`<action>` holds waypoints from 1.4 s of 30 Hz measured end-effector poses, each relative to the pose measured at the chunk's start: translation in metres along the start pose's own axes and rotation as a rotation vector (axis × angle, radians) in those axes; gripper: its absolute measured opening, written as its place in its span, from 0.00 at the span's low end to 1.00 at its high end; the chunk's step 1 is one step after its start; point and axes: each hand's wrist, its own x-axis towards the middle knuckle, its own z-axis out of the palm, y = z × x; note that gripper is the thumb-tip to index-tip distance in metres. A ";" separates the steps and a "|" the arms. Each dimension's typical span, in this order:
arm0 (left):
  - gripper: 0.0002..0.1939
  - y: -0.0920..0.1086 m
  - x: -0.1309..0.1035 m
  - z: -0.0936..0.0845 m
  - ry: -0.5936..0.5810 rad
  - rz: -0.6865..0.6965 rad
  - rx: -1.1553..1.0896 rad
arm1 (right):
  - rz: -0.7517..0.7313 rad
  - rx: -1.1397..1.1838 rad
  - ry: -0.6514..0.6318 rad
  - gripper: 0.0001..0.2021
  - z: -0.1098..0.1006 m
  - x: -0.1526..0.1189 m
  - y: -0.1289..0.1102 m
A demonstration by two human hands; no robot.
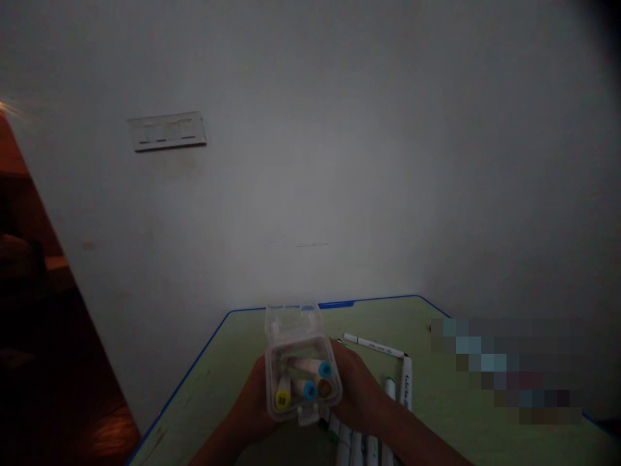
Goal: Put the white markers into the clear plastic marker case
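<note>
A clear plastic box [272, 362] with its hinged lid [294, 321] raised is held above the table, between my two hands. Inside it lie several markers, with a yellow end [283, 399], a brown end [325, 388] and blue ends [325, 369] facing me. My left hand [257, 395] grips the box's left side, and my right hand [354, 382] grips its right side. Most fingers of both hands are hidden behind the box. Beside and below my right hand, several white markers [358, 446] lie on the table.
The green table [218, 375] has a blue edge and stands against a grey wall [339, 162]. One slim white marker [373, 344] lies crosswise toward the back, touching or near another marker [406, 382]. A switch plate [167, 132] is on the wall. A blurred patch covers the table's right side.
</note>
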 end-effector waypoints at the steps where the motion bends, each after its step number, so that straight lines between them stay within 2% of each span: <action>1: 0.24 -0.001 0.000 0.000 -0.002 -0.001 0.008 | -0.008 -0.007 -0.004 0.20 0.001 0.000 0.001; 8: 0.24 -0.014 0.000 -0.001 0.005 0.043 0.080 | -0.057 -0.027 0.000 0.21 0.003 -0.002 0.007; 15: 0.27 -0.016 -0.001 0.001 -0.024 0.034 0.017 | -0.073 -0.016 -0.017 0.22 0.001 -0.001 0.002; 21: 0.32 -0.025 -0.001 0.003 -0.012 -0.006 -0.103 | -0.006 -0.022 -0.026 0.24 0.003 -0.004 0.006; 26: 0.33 -0.020 -0.001 0.004 -0.021 0.022 -0.177 | -0.001 -0.003 -0.035 0.26 0.004 -0.005 0.008; 30: 0.33 -0.017 0.000 0.004 -0.044 0.040 -0.179 | 0.009 -0.022 -0.028 0.27 0.006 -0.004 0.010; 42: 0.30 -0.027 0.002 0.003 -0.043 0.043 -0.186 | 0.059 0.039 -0.033 0.25 0.009 -0.002 0.009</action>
